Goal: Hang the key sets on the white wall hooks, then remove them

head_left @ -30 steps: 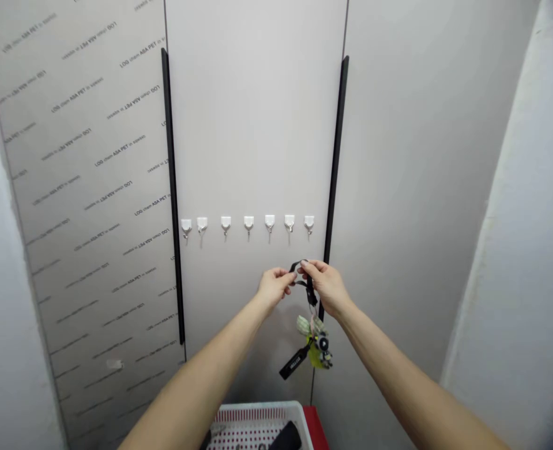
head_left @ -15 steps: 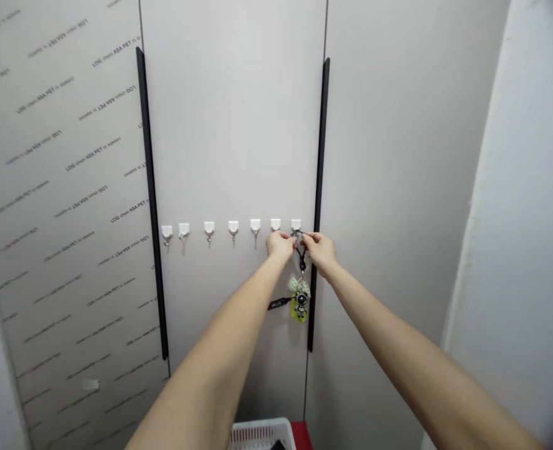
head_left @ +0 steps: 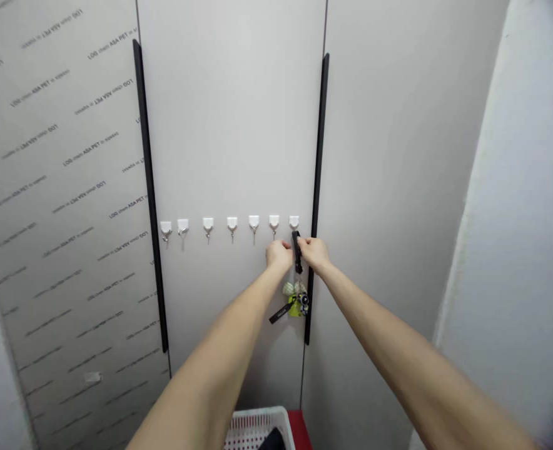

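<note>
A keychain hangs by its black strap [head_left: 297, 253] just below the rightmost white adhesive hook [head_left: 294, 222]. On its lower end dangle a small astronaut figure [head_left: 303, 301], a bright green piece [head_left: 294, 307], a pale green bow [head_left: 288, 288] and a black tag [head_left: 281, 312]. My right hand [head_left: 316, 253] is closed at the strap's right side, thumb and finger pinching it near the top. My left hand [head_left: 279, 254] sits just left of the strap with curled fingers; what its fingertips hold, if anything, is hidden. The rightmost hook's metal part is hidden behind the strap.
Several more white hooks [head_left: 232, 222] run in a row leftward across the pale panel [head_left: 229, 125]. Long black handles [head_left: 149, 187] flank the panel. Below stands a white plastic basket [head_left: 283, 417] with a dark object in it, beside something red [head_left: 299, 428].
My hands have dropped slightly and the left has drawn off the strap's top. The strap, spread as a loop between my fingers before, now hangs upright and narrow. The charms have turned.
</note>
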### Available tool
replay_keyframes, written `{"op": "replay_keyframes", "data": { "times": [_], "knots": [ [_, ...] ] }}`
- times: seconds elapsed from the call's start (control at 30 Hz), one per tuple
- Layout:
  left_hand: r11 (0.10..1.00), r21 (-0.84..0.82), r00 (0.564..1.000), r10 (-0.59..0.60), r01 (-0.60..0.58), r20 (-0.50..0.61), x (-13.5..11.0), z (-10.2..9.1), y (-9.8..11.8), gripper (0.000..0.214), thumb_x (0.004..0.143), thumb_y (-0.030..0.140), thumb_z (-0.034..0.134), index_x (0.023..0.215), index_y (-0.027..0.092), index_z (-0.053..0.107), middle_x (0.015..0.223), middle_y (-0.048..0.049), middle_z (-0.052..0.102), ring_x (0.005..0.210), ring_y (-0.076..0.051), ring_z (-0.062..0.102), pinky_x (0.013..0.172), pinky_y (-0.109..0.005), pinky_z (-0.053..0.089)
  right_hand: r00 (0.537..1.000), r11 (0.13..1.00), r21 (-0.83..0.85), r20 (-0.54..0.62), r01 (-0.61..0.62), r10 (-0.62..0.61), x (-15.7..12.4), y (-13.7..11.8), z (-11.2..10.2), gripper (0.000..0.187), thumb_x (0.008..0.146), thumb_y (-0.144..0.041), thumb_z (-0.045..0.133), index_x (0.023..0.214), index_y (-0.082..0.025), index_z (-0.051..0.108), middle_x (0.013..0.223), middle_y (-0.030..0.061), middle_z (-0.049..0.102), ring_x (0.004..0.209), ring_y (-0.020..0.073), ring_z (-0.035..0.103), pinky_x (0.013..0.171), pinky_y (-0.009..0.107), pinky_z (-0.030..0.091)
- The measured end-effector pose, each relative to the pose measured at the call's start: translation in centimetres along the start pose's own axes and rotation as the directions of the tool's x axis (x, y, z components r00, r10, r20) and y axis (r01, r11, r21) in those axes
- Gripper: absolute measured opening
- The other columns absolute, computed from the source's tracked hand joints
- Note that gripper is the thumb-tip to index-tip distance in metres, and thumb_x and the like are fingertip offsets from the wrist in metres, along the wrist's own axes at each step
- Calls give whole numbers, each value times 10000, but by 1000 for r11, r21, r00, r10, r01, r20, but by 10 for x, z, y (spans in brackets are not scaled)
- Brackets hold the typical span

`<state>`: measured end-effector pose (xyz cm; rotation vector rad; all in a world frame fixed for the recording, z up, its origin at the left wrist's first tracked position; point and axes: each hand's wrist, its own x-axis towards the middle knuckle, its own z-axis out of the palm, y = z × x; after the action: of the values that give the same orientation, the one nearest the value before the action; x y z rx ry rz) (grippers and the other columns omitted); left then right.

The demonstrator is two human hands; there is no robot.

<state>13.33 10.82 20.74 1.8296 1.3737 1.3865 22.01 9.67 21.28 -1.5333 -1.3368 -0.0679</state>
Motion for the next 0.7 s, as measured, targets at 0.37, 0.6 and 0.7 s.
{"op": "replay_keyframes", "data": {
  "times": [0.37,0.6,0.7],
  "knots": [
    [999,23,986,-44,41,161,-60,-36,-84,109,569,83,462,653,115,524,542,-2,542,499,-79,494,518,-196,389,976,994,17,-195,106,-101,-7,-4,-2,327,628,-357,410,843,-161,561,668,31,595,601,125,510,572,224,362],
    [998,-2,984,-67,68,168,-80,-57,-106,94,597,116,451,669,120,511,566,1,534,496,-65,493,513,-184,386,966,988,-89,-215,127,-143,6,-18,5,219,615,-274,421,677,-154,594,676,51,605,630,149,523,576,240,367],
    [995,-18,980,-92,97,175,-91,-60,-119,84,603,132,448,663,123,506,539,7,519,486,-66,485,510,-189,384,965,973,-195,-205,123,-163,6,-22,6,209,610,-245,414,667,-153,592,672,59,608,624,156,528,573,248,369]
  ]
}}
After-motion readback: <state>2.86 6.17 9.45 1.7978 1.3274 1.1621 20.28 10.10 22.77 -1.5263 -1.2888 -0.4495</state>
